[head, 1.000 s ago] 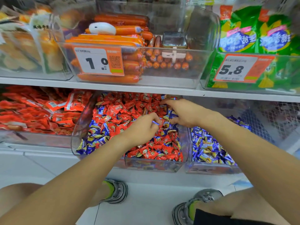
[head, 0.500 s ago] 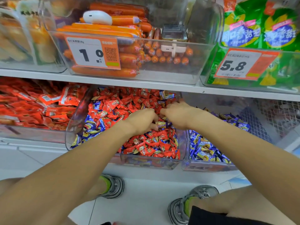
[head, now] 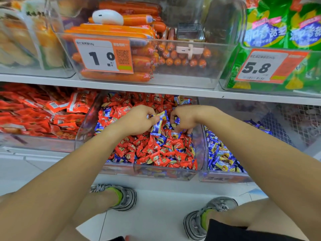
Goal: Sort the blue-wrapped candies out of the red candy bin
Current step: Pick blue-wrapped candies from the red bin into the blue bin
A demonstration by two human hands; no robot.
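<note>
A clear plastic bin (head: 165, 173) on the lower shelf holds a heap of red candies (head: 156, 153) with blue-wrapped candies (head: 161, 139) mixed among them. Both hands are inside it, over the middle of the heap. My left hand (head: 137, 120) grips a bunch of blue-wrapped candies (head: 159, 121) that stick out past the fingers. Just to its right, my right hand (head: 185, 119) has its fingers curled into the pile, pinching blue wrappers (head: 177, 121). A neighbouring clear bin (head: 224, 178) on the right is filled with blue candies (head: 220, 157).
Red snack packets (head: 43, 112) fill the bin to the left. The upper shelf (head: 156, 87) carries a sausage bin (head: 139, 54) with a 1.0 price tag and green bags (head: 281, 28) tagged 5.8. Two grey shoes (head: 121, 197) stand on white floor tiles below.
Both hands have closed in toward each other at the bin's middle. The left hand now holds a visible bunch of blue wrappers. The camera has tipped slightly downward.
</note>
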